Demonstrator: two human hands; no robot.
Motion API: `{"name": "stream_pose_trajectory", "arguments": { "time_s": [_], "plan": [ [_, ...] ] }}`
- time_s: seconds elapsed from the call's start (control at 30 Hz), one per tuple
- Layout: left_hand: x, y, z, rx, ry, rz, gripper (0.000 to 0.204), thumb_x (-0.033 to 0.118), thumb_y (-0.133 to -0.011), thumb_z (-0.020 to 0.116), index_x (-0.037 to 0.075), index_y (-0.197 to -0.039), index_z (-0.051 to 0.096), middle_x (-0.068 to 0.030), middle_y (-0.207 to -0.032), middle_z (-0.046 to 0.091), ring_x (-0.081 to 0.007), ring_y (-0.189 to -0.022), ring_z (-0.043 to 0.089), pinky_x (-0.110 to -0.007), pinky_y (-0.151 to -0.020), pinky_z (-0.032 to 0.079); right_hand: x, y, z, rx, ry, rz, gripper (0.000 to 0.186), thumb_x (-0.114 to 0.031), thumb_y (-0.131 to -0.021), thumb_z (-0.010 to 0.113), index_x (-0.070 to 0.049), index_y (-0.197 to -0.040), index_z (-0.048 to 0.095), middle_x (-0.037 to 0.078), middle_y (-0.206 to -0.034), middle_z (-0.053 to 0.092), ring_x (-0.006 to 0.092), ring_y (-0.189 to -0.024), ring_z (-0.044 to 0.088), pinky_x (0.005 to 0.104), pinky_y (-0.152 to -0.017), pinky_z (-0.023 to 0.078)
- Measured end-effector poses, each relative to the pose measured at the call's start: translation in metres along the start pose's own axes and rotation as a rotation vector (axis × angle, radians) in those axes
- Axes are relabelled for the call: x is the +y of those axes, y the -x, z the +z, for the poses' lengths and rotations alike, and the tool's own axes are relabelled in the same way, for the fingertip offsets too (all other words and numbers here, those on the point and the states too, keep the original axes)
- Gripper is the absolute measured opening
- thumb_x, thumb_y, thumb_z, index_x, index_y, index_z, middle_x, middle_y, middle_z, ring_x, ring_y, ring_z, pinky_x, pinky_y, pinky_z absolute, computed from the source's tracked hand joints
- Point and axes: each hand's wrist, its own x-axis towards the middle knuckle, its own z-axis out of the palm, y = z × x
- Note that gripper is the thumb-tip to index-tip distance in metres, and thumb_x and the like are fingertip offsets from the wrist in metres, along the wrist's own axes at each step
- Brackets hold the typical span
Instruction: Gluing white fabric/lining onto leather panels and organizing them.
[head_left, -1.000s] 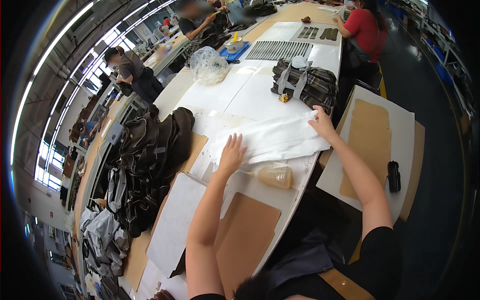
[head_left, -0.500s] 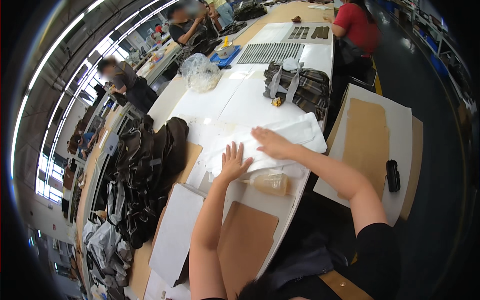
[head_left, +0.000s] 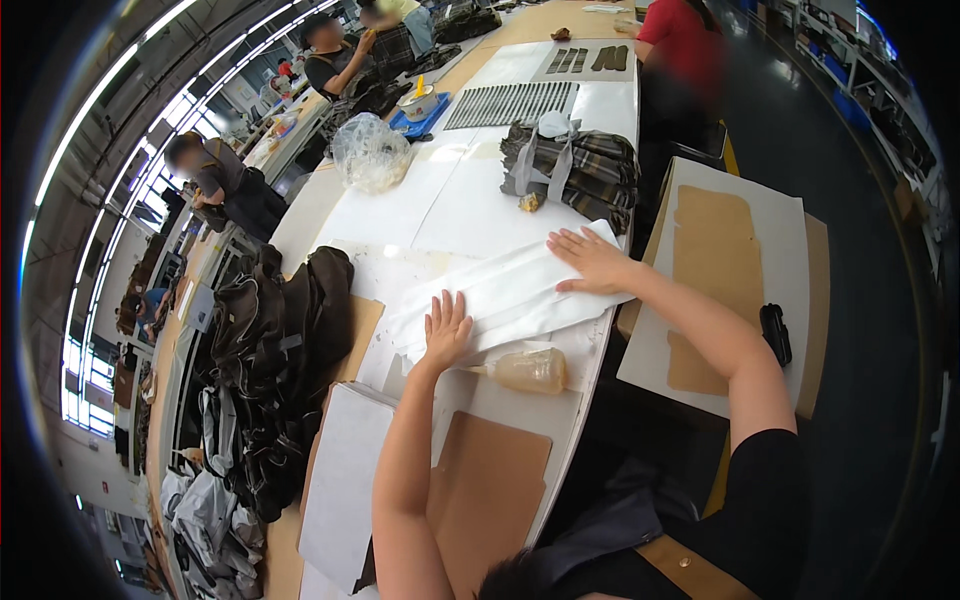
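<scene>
A long piece of white fabric (head_left: 505,295) lies flat across the white table (head_left: 440,200) in front of me. My left hand (head_left: 445,328) presses flat on its near-left end, fingers spread. My right hand (head_left: 592,260) lies flat on its far-right end, fingers apart. Neither hand grips anything. A squeeze bottle with tan liquid (head_left: 525,370) lies on its side just right of my left wrist.
A plaid bundle with grey straps (head_left: 575,170) sits beyond the fabric. Dark bags (head_left: 275,360) pile at the left. Brown cardboard (head_left: 485,495) and a white sheet (head_left: 345,485) lie near me. A side table (head_left: 790,300) holds cardboard and a black object (head_left: 775,333). Other people work at the far end.
My right hand slid from the far end toward the middle of the fabric, then back out to its right end. My left hand stayed pressed on the left end.
</scene>
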Motion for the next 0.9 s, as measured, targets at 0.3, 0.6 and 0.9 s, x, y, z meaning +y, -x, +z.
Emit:
{"name": "stream_pose_trajectory", "arguments": {
  "time_s": [0.3, 0.6, 0.9],
  "plan": [
    [-0.005, 0.000, -0.006, -0.010, 0.060, -0.009, 0.061, 0.039, -0.103, 0.031, 0.013, -0.157, 0.021, -0.0149, -0.165, 0.006, -0.0325, -0.152, -0.004, -0.050, -0.120, 0.003, 0.030, 0.011, -0.009, 0.526, -0.251, 0.103, 0.033, -0.020, -0.083, 0.073, -0.003, -0.109, 0.065, 0.011, -0.108, 0.062, 0.0289, -0.111, 0.052, 0.0419, -0.099, 0.039],
    [-0.102, 0.016, -0.049, 0.572, 0.268, -0.126, 0.056, 0.022, -0.091, 0.066, -0.005, -0.137, 0.048, -0.0191, -0.127, 0.058, -0.0257, -0.112, 0.058, -0.037, -0.094, 0.047, 0.039, -0.013, -0.026, 0.127, -0.245, 0.198, 0.031, -0.022, -0.074, 0.079, -0.008, -0.098, 0.064, 0.010, -0.099, 0.062, 0.0281, -0.106, 0.052, 0.0425, -0.097, 0.037],
    [-0.131, 0.036, -0.057, 0.246, 0.819, -0.456, 0.045, 0.028, -0.088, 0.073, -0.001, -0.119, 0.059, -0.0022, -0.083, 0.062, -0.0081, -0.069, 0.055, -0.022, -0.057, 0.041, 0.044, -0.009, -0.016, 0.153, -0.537, 0.266, 0.034, -0.022, -0.074, 0.078, 0.001, -0.096, 0.065, 0.017, -0.099, 0.069, 0.0309, -0.095, 0.066, 0.0375, -0.083, 0.051]
  ]
}}
